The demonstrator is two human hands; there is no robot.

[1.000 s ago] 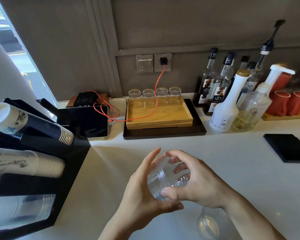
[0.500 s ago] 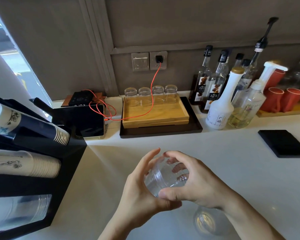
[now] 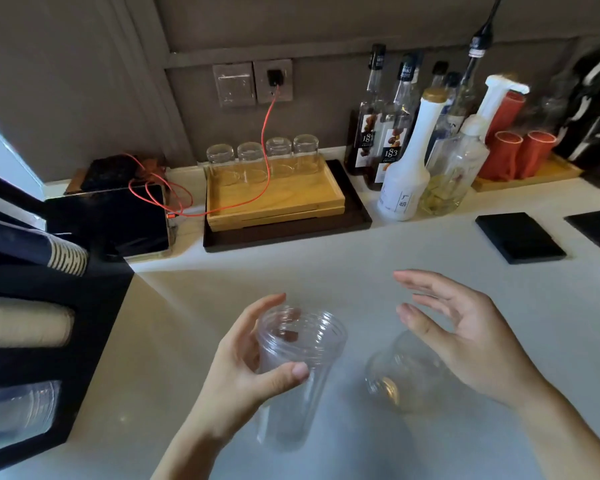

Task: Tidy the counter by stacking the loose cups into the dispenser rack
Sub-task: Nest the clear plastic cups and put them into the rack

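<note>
Left grip (image 3: 243,368) is clasping the clear cup (image 3: 291,368); right grip (image 3: 465,337), fingers spread, is hovering over another cup (image 3: 402,372) beside it.

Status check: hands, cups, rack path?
Left hand grips clear cup. Right hand open, empty. Second cup on counter. Nothing between cup and rack.

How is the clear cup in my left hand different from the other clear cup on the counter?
The held cup is gripped by the left hand, mouth tilted toward the camera; the loose cup lies on the counter, ungripped, partly under the open right hand. Both are clear plastic.
</note>
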